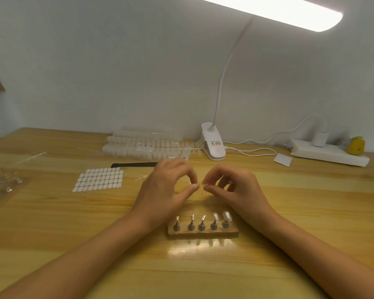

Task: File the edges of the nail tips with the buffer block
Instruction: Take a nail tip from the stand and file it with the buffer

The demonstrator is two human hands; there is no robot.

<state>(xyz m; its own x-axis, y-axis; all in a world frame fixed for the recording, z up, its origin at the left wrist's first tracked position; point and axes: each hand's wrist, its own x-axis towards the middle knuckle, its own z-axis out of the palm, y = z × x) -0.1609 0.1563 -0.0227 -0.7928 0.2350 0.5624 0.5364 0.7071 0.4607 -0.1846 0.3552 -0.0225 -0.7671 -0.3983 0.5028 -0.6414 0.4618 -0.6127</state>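
My left hand and my right hand meet above the table, just behind a wooden holder. Each hand pinches thumb against forefinger, and a small clear nail tip sits between the two pinches, mostly hidden by the fingertips. The holder carries a row of several metal stands; the two on the right bear pale nail tips. A flat black file strip lies on the table behind my left hand, untouched.
A sheet of white oval stickers lies to the left. Strips of clear nail tips sit at the back beside a white clip lamp. A power strip and a white card are at the back right, and a clear bag at far left.
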